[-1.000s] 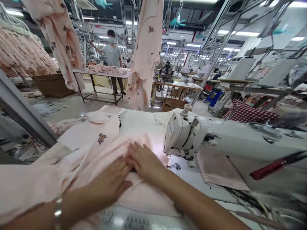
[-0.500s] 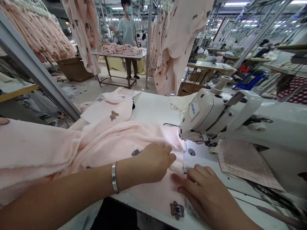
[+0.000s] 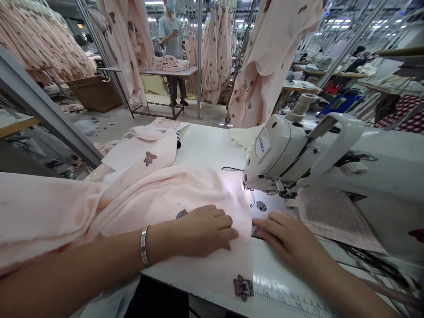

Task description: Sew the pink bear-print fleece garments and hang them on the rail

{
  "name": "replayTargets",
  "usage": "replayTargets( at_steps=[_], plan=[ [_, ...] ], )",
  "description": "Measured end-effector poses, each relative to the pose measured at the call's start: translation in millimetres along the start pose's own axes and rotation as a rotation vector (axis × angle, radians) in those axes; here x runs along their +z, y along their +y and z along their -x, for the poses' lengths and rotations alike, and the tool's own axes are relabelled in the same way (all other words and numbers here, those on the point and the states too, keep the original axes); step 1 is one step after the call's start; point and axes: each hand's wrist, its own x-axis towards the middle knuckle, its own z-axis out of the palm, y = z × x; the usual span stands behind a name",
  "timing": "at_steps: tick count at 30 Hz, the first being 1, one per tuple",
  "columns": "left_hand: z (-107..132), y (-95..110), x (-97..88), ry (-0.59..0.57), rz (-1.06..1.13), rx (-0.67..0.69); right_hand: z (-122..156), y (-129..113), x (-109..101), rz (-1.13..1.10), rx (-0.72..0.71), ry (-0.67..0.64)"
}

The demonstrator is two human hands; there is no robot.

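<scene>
Pink fleece fabric [image 3: 159,185] printed with small bears spreads over the sewing table [image 3: 205,141] and runs under the sewing machine's head [image 3: 271,159]. My left hand [image 3: 207,232] rests on the fabric, fingers curled and gripping a bit of it. Just right of the fabric's edge, my right hand [image 3: 281,229] has its fingertips pressed together on a small, partly dark piece that they mostly cover. A lit spot falls on the fabric beside the needle area. The fabric's near corner, with a bear print, lies by a ruler scale [image 3: 285,300] on the table.
A checked pink cloth [image 3: 331,216] lies beneath the machine arm. Pale cloth [image 3: 243,139] sits behind the machine head. Pink garments [image 3: 274,57] hang beyond the table. A person [image 3: 172,39] stands behind a far table. A metal post [image 3: 49,101] slants at left.
My right hand has moved away from me along the fabric's edge, baring the ruler scale. My left hand has shifted slightly left. The view has turned a little, and the far person's arm has changed position.
</scene>
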Motion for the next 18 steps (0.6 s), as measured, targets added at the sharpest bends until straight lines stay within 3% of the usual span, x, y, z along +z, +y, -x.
replayTargets(
  at_steps=[4,8,13,18],
  plan=[
    [-13,0,1.7,0.021,-0.002,-0.03,-8,1,2,-0.015,0.022,-0.008],
    [-20,4,9.3,0.117,-0.006,0.104,-12,-3,2,-0.005,0.069,-0.019],
    [-12,6,-1.2,-0.037,0.142,0.059,-13,2,1,0.032,0.146,-0.024],
    [-12,-15,-15.9,-0.066,0.144,-0.079,-29,34,10,0.048,0.299,0.042]
  ],
)
